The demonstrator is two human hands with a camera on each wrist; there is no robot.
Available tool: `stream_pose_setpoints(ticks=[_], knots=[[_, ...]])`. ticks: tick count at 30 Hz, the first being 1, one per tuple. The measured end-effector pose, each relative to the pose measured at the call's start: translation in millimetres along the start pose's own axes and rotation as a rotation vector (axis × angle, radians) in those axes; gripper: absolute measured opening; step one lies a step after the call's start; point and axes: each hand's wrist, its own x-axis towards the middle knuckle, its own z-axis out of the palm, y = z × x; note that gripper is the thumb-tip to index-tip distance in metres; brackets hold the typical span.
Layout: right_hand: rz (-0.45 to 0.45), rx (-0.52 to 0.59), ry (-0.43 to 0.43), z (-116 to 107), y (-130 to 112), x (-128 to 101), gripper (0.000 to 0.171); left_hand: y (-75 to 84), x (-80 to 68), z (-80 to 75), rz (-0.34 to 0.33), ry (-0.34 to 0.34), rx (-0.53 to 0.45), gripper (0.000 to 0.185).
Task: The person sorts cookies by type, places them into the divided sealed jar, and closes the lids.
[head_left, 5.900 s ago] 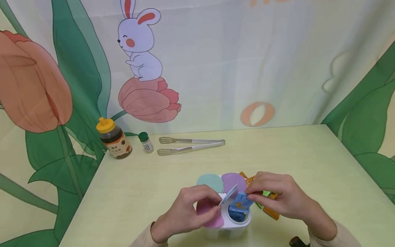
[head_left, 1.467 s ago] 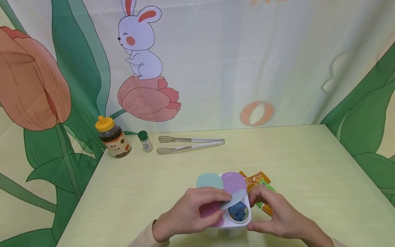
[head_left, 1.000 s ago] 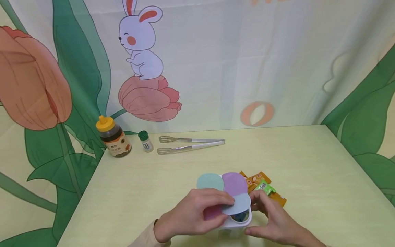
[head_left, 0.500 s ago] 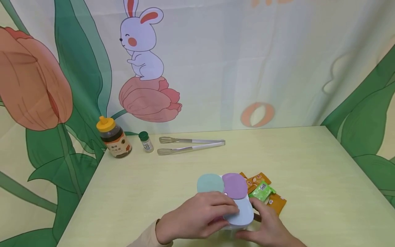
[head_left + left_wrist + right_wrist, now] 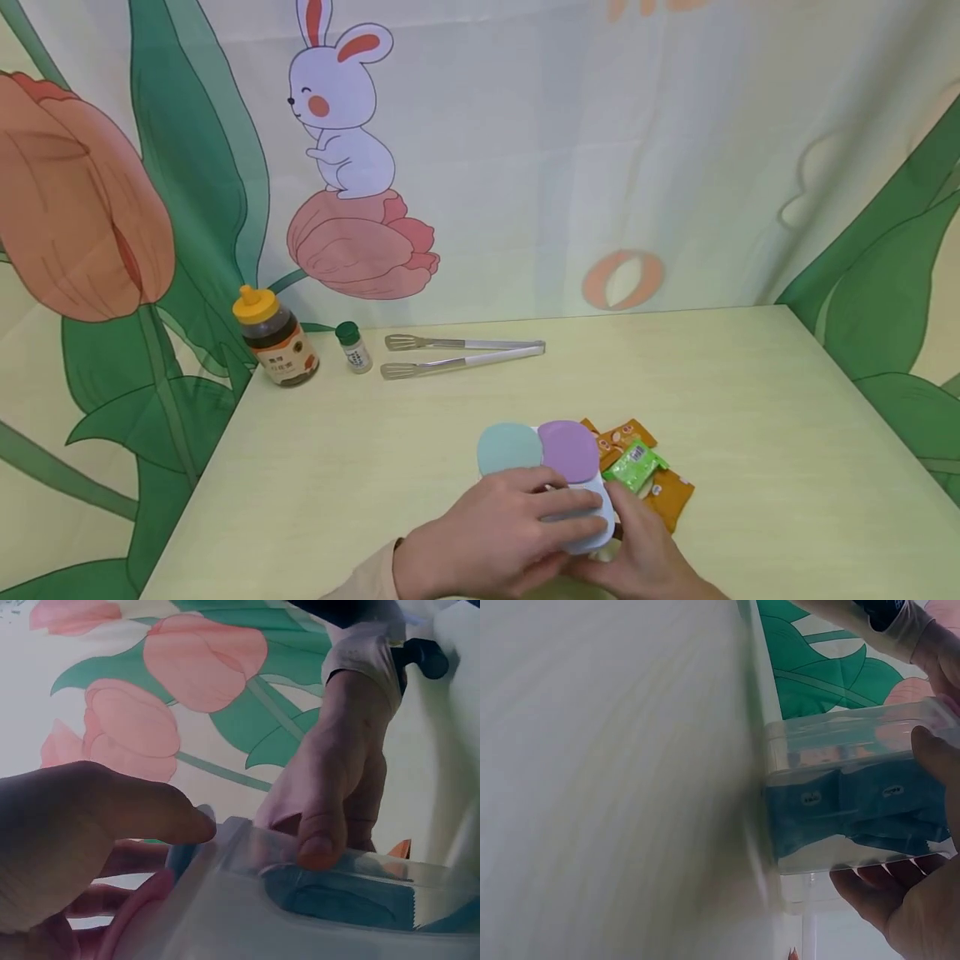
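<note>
A white container with clear walls (image 5: 821, 739) stands on the table. Its top has a teal lid (image 5: 510, 450), a purple lid (image 5: 571, 451) and a light-blue lid (image 5: 591, 546); a pink one is mostly hidden beneath my left hand (image 5: 502, 529). The left fingers lie extended over the light-blue lid and press it down flat. My right hand (image 5: 645, 552) grips the container's right side, thumb on the near wall and fingers round the far one. Blue packets (image 5: 877, 799) show through the wall in the right wrist view.
Orange packets (image 5: 671, 497) and a green packet (image 5: 636, 467) lie right of the container. Metal tongs (image 5: 465, 360) lie farther back. A small green-capped shaker bottle (image 5: 357, 354) and a yellow-capped honey bottle (image 5: 281, 346) stand at back left.
The right hand put a blue packet into the round compartment and moved to the container's side. The left hand folded the light-blue lid down and now presses on it.
</note>
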Motion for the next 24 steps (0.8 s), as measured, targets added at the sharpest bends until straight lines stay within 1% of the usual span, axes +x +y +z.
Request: stream_pose_setpoints(ticks=[4,8,10,13,16,18,21,24], knots=[[-0.002,-0.042,0.006,-1.1,-0.4,0.8,0.066,3.7,1.6,1.3,-0.006,0.013,0.026,0.031],[-0.045,-0.062,0.014,-2.0,0.6,1.0,0.066,6.1,2.0,1.4,-0.008,0.019,0.068,0.032],[-0.060,-0.081,0.026,-2.5,0.9,1.1,0.066,7.5,1.9,1.5,-0.012,0.014,0.109,0.033],[-0.070,-0.108,0.041,-2.5,1.2,1.2,0.065,10.7,1.0,2.8,-0.005,0.021,0.204,0.036],[-0.085,-0.114,0.050,-1.8,1.0,1.5,0.065,13.9,-1.4,4.1,-0.016,0.022,0.244,0.038],[-0.083,-0.109,0.050,-1.2,0.6,1.5,0.064,15.5,-3.3,5.0,-0.026,0.016,0.234,0.040],[-0.038,-0.086,0.039,-0.1,-0.6,0.4,0.063,14.7,-5.7,5.5,-0.037,0.015,0.186,0.042],[-0.003,-0.053,0.015,1.7,-0.4,0.1,0.061,10.6,-9.3,4.1,-0.024,0.007,0.111,0.044]])
